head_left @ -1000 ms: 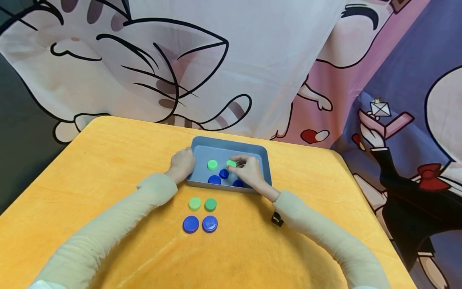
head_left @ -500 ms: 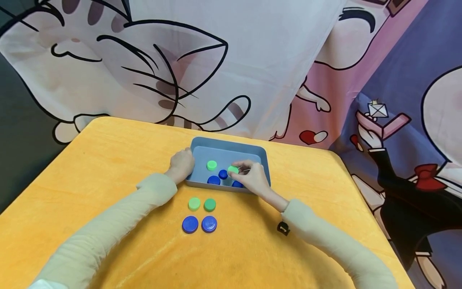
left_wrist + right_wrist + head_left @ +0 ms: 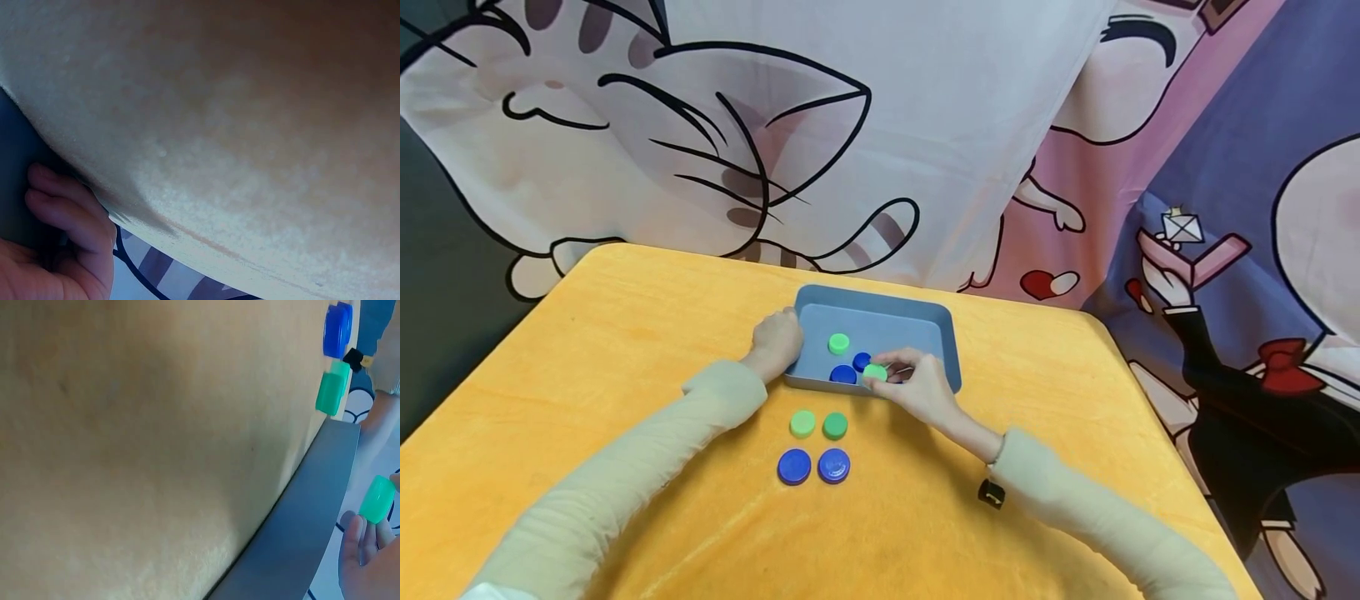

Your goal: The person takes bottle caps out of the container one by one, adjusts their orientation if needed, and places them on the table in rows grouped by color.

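Evidently, the left hand [image 3: 777,342] grips the left edge of the blue-grey tray [image 3: 891,321], which sits toward the far edge of the yellow worktop [image 3: 662,333]; a firm, quiet hold there should stop the tray sliding while the other hand works.

Next, in front of the tray's near edge, four caps lie as two pairs: the left blue cap [image 3: 793,467] with the light green cap [image 3: 802,423] beyond it, then the right blue cap [image 3: 833,466] with the darker green cap [image 3: 835,426] beyond it. A sleeve or knuckle is best kept off these.

Inside the tray, left of its middle, is the loose green cap [image 3: 838,343]; nearer the near edge come the large blue cap [image 3: 843,374] and the small blue cap [image 3: 862,362].

Just right of them, the held green cap [image 3: 875,374] is pinched between thumb and fingers of the right hand [image 3: 921,386], by the tray's near edge. Whether it clears that rim is hard to tell, so a little extra lift seems wise, with a light pinch on its sides.
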`<state>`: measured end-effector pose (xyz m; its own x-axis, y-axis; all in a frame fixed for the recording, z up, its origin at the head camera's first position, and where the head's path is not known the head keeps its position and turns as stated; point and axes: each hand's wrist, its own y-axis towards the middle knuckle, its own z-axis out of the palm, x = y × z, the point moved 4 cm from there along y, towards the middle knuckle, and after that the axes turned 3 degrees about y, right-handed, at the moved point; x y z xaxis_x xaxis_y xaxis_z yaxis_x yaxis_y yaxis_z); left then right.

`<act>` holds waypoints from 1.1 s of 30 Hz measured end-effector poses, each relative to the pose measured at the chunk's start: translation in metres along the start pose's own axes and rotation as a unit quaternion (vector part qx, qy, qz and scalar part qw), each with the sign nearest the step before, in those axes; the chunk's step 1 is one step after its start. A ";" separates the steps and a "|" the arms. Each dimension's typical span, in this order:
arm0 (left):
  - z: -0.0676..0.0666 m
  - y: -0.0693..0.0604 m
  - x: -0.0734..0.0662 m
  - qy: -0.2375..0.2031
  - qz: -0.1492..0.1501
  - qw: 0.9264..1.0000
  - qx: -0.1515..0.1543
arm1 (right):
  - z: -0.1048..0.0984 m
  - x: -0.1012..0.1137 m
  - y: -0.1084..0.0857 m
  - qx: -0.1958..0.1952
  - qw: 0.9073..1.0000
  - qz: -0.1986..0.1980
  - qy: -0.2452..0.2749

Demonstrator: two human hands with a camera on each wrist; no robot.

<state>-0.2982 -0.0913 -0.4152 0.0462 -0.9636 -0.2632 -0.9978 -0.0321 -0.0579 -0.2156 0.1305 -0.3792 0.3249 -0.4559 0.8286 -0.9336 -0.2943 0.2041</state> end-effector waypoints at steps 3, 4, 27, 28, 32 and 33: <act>0.000 0.000 0.000 -0.001 0.001 1.000 -0.002 | 0.001 0.000 -0.005 0.005 1.000 0.003 0.001; 0.000 0.000 0.000 -0.001 0.001 1.000 -0.003 | 0.001 0.001 -0.006 0.006 1.000 0.003 0.001; 0.001 -0.001 0.000 0.001 0.007 1.000 -0.006 | 0.015 -0.005 -0.037 0.049 0.998 -0.024 -0.031; 0.001 -0.001 0.000 0.001 0.006 1.000 -0.006 | 0.016 -0.005 -0.038 0.052 0.998 -0.022 -0.030; 0.001 0.000 0.001 0.000 0.005 1.000 -0.004 | 0.019 -0.007 -0.041 0.060 0.998 -0.019 -0.028; 0.001 0.000 0.001 0.000 0.005 1.000 -0.004 | 0.020 -0.008 -0.042 0.061 0.998 -0.018 -0.028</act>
<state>-0.2984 -0.0916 -0.4166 0.0361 -0.9639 -0.2637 -0.9986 -0.0244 -0.0474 -0.1755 0.1294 -0.4048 0.3697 -0.4890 0.7901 -0.8967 -0.4106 0.1654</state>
